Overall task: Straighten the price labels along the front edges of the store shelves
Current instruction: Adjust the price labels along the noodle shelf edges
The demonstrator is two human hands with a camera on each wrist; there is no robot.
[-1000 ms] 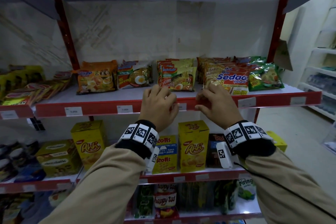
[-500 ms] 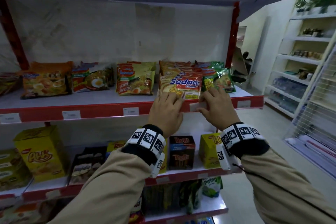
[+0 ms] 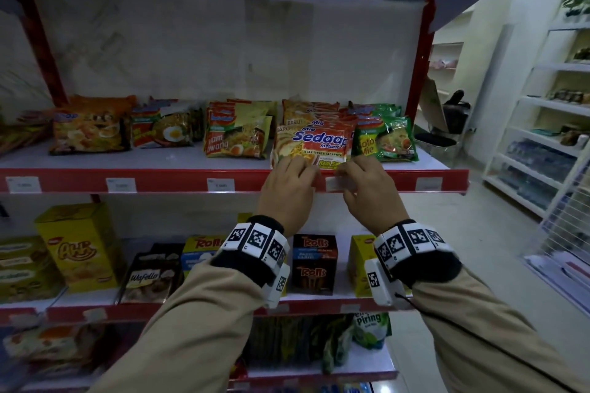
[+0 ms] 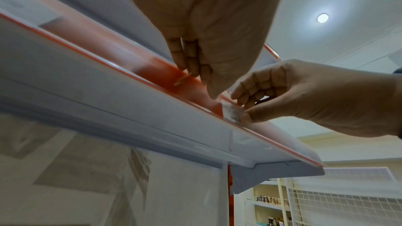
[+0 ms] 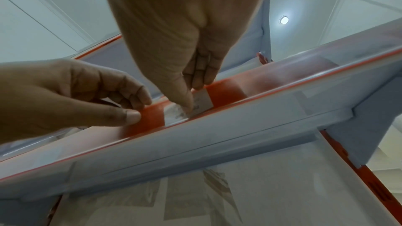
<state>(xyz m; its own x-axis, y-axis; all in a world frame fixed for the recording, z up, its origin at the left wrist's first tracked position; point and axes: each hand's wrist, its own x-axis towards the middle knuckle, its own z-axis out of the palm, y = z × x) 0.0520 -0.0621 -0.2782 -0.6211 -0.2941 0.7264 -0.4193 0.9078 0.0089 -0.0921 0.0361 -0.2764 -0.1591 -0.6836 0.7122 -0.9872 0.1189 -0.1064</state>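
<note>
The noodle shelf has a red front strip point(image 3: 166, 180) that carries white price labels point(image 3: 221, 184). Below the Sedaap packs point(image 3: 319, 142), one price label point(image 3: 334, 183) sits between my hands. My right hand point(image 3: 348, 179) pinches this label point(image 5: 201, 100) between thumb and fingertips point(image 5: 199, 82). My left hand point(image 3: 300, 174) is just left of it, gripping the strip. Its thumb point(image 5: 128, 115) presses the red face and its fingers curl over the top edge. The label's print is too blurred to read.
Another label point(image 3: 429, 183) sits near the strip's right end, and two more point(image 3: 121, 185) are to the left. Noodle packs point(image 3: 236, 137) line the shelf. Snack boxes point(image 3: 314, 263) stand on the shelf below. White shelving point(image 3: 549, 137) flanks the aisle at right.
Both hands have slid right along the red strip, from the label under the yellow noodle packs to the one under the Sedaap packs. My view has followed to the right.
</note>
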